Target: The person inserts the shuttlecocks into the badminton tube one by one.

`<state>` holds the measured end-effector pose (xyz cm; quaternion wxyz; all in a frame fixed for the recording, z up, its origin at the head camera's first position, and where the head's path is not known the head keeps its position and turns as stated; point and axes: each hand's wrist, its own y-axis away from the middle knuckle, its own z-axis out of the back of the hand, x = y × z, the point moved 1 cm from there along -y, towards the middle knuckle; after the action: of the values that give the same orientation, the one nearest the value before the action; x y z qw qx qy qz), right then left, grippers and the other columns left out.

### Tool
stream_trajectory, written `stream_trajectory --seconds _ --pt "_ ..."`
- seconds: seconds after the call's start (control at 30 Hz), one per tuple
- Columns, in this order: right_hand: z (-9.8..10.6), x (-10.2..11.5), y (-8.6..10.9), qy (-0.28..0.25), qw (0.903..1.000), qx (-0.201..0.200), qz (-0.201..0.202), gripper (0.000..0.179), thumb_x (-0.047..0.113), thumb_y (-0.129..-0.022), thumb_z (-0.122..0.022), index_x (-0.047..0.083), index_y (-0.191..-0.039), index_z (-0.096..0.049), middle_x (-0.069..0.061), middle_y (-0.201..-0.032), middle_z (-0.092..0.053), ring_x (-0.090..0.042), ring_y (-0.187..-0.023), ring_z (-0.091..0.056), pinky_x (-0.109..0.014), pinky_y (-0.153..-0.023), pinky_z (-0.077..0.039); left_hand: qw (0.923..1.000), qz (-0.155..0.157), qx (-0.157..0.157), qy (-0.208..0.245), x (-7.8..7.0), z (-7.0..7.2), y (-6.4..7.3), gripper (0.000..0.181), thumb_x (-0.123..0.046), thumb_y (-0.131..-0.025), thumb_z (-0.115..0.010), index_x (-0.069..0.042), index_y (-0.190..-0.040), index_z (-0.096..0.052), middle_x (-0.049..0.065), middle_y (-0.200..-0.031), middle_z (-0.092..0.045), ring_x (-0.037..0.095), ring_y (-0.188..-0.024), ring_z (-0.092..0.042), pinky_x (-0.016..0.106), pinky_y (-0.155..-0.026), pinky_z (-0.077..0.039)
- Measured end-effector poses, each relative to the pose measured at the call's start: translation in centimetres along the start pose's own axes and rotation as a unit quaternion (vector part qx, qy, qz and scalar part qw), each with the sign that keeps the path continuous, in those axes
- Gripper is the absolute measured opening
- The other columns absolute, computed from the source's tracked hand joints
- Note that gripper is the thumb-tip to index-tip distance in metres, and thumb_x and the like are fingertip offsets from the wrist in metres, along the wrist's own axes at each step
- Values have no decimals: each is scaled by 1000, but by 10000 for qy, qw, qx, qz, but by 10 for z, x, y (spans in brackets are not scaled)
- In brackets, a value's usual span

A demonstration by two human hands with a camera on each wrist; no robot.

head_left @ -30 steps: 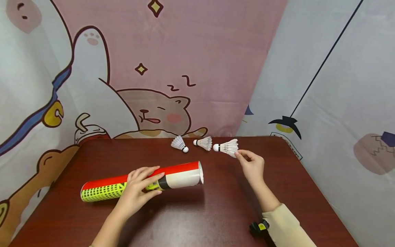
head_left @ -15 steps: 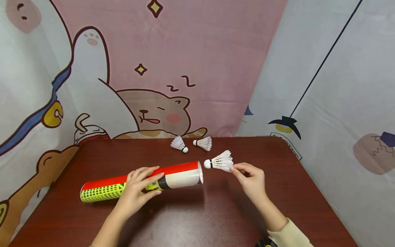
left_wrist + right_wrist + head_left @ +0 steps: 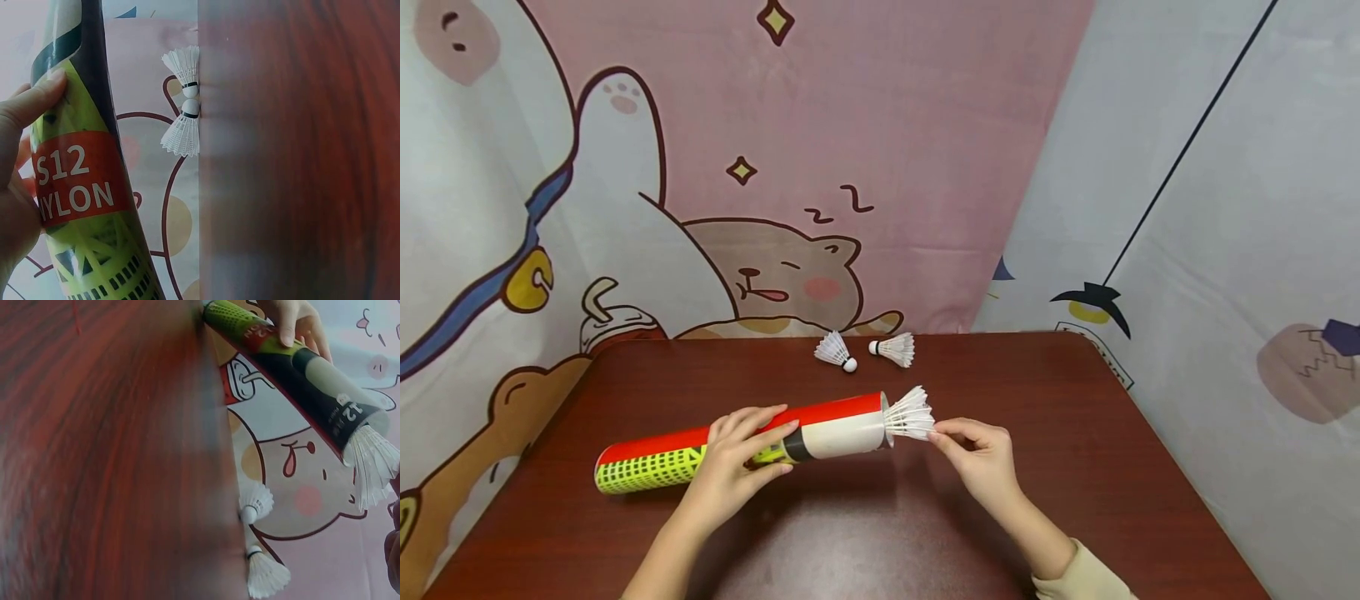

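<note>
My left hand [image 3: 726,471] grips a red, white and yellow-green shuttlecock tube [image 3: 842,437] round its middle, above the tabletop. The tube tilts slightly, its open mouth facing right. With thumb and fingertips, my right hand [image 3: 988,467] pinches the feather edge of a white shuttlecock [image 3: 912,415]. The cork end of this shuttlecock is hidden inside the tube's mouth, while its skirt sticks out. Printed lettering shows on the tube [image 3: 81,175] in the left wrist view. The right wrist view also has the shuttlecock [image 3: 374,464] partly in the mouth.
Two more shuttlecocks lie near the back edge of the brown table [image 3: 1037,375]: one on the left [image 3: 832,350], another beside it [image 3: 897,349]. A cartoon-printed cloth [image 3: 925,167] hangs behind the table.
My right hand has carried the shuttlecock left and down from the back row, and its cork has entered the tube's mouth. The left hand and tube stay almost still.
</note>
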<state>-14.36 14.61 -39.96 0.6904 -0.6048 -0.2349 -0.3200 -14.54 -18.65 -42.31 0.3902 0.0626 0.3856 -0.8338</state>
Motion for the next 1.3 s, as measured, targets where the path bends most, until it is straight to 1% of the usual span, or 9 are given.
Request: stream_trajectory --seconds 0.17,0.4,0.53,0.67,0.77,0.9,1.03,1.23,1.3 --pt "-11 -2 0 28 9998 51 183 18 -24 -67 -71 -8 -76 -69 -15 -65 -65 -4 -55 -54 -19 -48 -43 10000 -17 4 11 -1 0 -1 67 -18 -66 -88 -25 -128 -64 -1 -137 -52 24 -120 -44 56 -94 -23" --pt "-24 -6 -1 -235 9991 290 213 17 -23 -70 -70 -8 -78 -69 -16 -71 -67 -6 -60 -58 -18 -53 -47 10000 -47 39 37 0 0 -1 59 -26 -72 -84 -26 -127 -64 -2 -137 -52 23 -120 -44 56 -95 -23" --pt "-31 -6 -2 -272 9986 392 241 17 -23 -70 -70 -8 -78 -70 -16 -71 -67 -6 -62 -59 -19 -54 -48 9999 -130 -50 40 1 0 -1 64 -19 -67 -87 -24 -126 -65 -1 -135 -53 25 -118 -44 56 -93 -23" --pt "-38 -8 -4 -286 9983 456 208 18 -24 -69 -70 -8 -77 -70 -16 -71 -68 -4 -63 -59 -19 -54 -49 9998 -158 -128 53 2 0 0 52 -42 -78 -76 -23 -125 -66 0 -134 -55 25 -118 -45 55 -93 -24" --pt "-41 -8 -6 -258 9981 553 120 17 -24 -69 -69 -9 -76 -70 -18 -72 -68 -3 -65 -60 -19 -56 -50 9998 -151 -105 72 2 0 0 51 -43 -79 -74 -23 -125 -66 -1 -134 -55 25 -118 -45 55 -94 -23" --pt "-44 -3 -11 -182 9972 719 -57 15 -25 -68 -68 -11 -76 -69 -21 -74 -68 -3 -70 -62 -19 -60 -51 9997 -214 -136 69 3 -1 0 62 -20 -67 -87 -22 -125 -66 0 -134 -55 26 -118 -45 56 -93 -23" --pt "-46 -2 -16 -184 9955 886 -266 14 -25 -68 -67 -13 -76 -69 -23 -76 -68 -3 -72 -61 -19 -61 -51 9996 -218 -179 56 4 -1 1 55 -32 -74 -82 -22 -126 -66 0 -134 -55 26 -117 -46 57 -92 -23" --pt "-49 -13 -16 -250 9906 1207 -591 18 -26 -69 -60 -13 -77 -70 -22 -77 -68 -3 -69 -57 -19 -59 -48 9997 -191 -142 58 4 -2 1 61 -20 -68 -86 -23 -126 -66 -1 -134 -55 25 -118 -45 57 -92 -23" --pt "-49 -22 -14 -271 9888 1244 -782 19 -27 -69 -60 -13 -77 -70 -22 -77 -68 -3 -68 -56 -19 -59 -48 9997 -189 -124 35 3 -2 1 59 -25 -70 -85 -23 -126 -66 -1 -135 -54 25 -118 -45 56 -93 -23"
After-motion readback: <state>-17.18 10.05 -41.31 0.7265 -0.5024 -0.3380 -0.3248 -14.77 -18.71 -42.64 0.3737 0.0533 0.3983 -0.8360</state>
